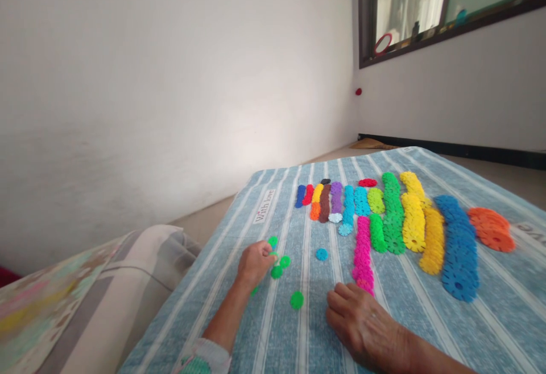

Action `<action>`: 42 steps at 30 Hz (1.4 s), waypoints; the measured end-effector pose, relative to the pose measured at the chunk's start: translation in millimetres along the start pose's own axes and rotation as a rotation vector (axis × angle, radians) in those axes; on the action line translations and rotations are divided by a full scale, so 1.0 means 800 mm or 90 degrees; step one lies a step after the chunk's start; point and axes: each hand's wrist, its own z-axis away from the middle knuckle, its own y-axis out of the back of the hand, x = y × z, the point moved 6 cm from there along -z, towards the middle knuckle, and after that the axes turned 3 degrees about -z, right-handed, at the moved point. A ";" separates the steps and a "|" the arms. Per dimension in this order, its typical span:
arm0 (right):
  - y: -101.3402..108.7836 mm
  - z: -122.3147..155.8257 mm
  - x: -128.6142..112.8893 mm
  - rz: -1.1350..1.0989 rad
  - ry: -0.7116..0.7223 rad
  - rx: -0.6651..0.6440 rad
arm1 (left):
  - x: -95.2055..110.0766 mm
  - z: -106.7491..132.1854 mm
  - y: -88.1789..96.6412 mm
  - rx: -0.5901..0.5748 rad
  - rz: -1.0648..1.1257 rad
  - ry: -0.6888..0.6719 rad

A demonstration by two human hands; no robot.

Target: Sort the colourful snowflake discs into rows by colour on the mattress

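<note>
My left hand (255,263) is closed in a pinch, its fingertips on a small green notched plastic disc (274,254) that they partly cover. Close around it lie several more green discs (277,272), one of them half hidden by the wrist. Another green disc (297,300) lies flat between my two hands. My right hand (360,323) is curled shut near the lower end of an overlapping pink row of discs (362,249); whatever its fingers hold is hidden. A single blue disc (321,254) rests beyond and between the hands.
Overlapping rows of colored discs fan across the striped blue cloth (239,226), including a green row (393,214), a yellow row (413,220), a large blue row (458,254) and an orange pile (492,229). A cloth-covered surface (128,288) stands at left. Beyond rises a white wall (191,78).
</note>
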 end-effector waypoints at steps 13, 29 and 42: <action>0.009 -0.001 -0.001 -0.011 0.007 0.041 | -0.045 -0.018 0.021 0.029 0.075 0.084; 0.003 0.000 -0.001 -0.019 0.011 0.045 | -0.043 -0.017 0.016 0.017 0.063 0.066; 0.003 -0.001 0.000 -0.022 0.015 0.045 | -0.023 -0.043 0.000 0.018 0.197 0.132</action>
